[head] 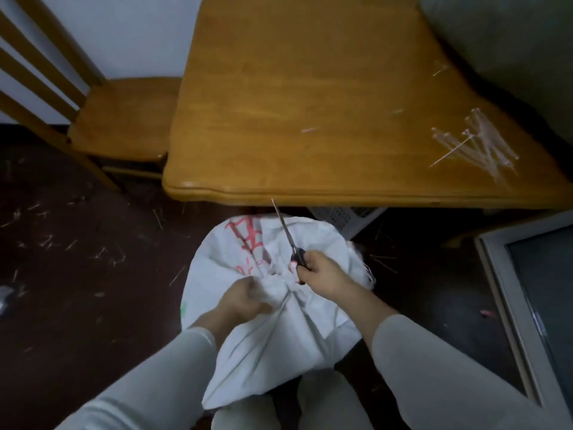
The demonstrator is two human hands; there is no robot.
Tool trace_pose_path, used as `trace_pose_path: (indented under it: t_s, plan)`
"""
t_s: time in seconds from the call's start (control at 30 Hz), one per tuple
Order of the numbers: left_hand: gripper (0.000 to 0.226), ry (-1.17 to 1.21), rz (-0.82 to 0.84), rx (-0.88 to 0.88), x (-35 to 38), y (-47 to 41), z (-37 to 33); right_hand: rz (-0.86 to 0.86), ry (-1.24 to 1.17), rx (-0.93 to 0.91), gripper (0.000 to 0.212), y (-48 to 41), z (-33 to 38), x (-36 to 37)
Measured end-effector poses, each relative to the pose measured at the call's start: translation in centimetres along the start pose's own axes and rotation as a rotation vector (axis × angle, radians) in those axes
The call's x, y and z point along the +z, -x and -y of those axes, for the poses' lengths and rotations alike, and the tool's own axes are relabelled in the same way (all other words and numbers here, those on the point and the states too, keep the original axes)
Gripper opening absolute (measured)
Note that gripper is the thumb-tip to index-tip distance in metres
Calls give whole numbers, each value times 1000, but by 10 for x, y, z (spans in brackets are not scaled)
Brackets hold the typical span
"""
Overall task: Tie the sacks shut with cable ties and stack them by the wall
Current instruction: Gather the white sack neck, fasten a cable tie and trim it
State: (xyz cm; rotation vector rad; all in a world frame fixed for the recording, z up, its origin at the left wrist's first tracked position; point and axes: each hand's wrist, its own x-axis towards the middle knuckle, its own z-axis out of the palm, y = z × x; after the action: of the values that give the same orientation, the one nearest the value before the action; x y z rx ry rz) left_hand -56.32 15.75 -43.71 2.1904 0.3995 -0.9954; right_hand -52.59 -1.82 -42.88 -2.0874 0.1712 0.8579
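A white woven sack (279, 324) with red print stands on the dark floor in front of me, below the table's front edge. Its mouth is bunched into a neck at the middle. My left hand (242, 301) grips that gathered neck from the left. My right hand (324, 274) holds a pair of black-handled scissors (286, 235), blades closed and pointing up and away toward the table edge. Several clear cable ties (477, 144) lie in a loose pile on the right of the wooden table (294, 88). Whether a tie is round the neck is hidden.
A wooden chair (117, 116) stands at the left beside the table, against the white wall (130, 32). Cut tie ends litter the floor (77, 243). A white lattice basket (347, 217) sits under the table. A grey framed panel (533, 299) lies at the right.
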Motion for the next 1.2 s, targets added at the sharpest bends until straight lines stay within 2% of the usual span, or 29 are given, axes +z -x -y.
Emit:
trace_pose_path:
  t_s: [0.07,0.13,0.2,0.3,0.33,0.47,0.53,0.6,0.7,0.8,0.87,0.93,1.07,1.2]
  plan:
    - [95,-64,68,80,16,-5,21,-19,111,5,19,0,-13,22]
    - [127,-323,93,87,29,-11,36,-6,170,-15,40,2,-17,35]
    - [140,-517,153,57,38,-16,50,60,178,-23,64,1,-23,40]
    - [145,-617,125,70,47,-19,60,89,385,-23,68,-6,-31,47]
    - [140,-643,78,81,48,-22,63,59,478,-17,65,-10,-33,51]
    - [90,-611,-205,165,40,-38,70,-182,901,-2,55,-29,-32,68]
    - [78,-539,-197,189,32,-44,76,-326,1011,-38,49,-36,-31,72]
    - [58,-529,-182,214,26,-43,79,-321,919,17,46,-39,-28,70]
    - [36,-487,-209,219,17,-30,70,-206,697,76,46,-29,-17,58]
    - [25,-353,-252,110,1,-18,56,-156,608,66,38,-16,5,45]
    - [19,-252,-265,62,-9,-9,50,-162,548,62,22,-8,24,37]
    - [12,-143,-246,37,-15,-1,43,-172,516,87,22,-2,43,27]
    - [15,34,-253,63,-38,4,23,-148,459,127,19,0,76,3]
    - [29,176,-227,-61,-66,-19,19,-197,360,65,24,-16,96,3]
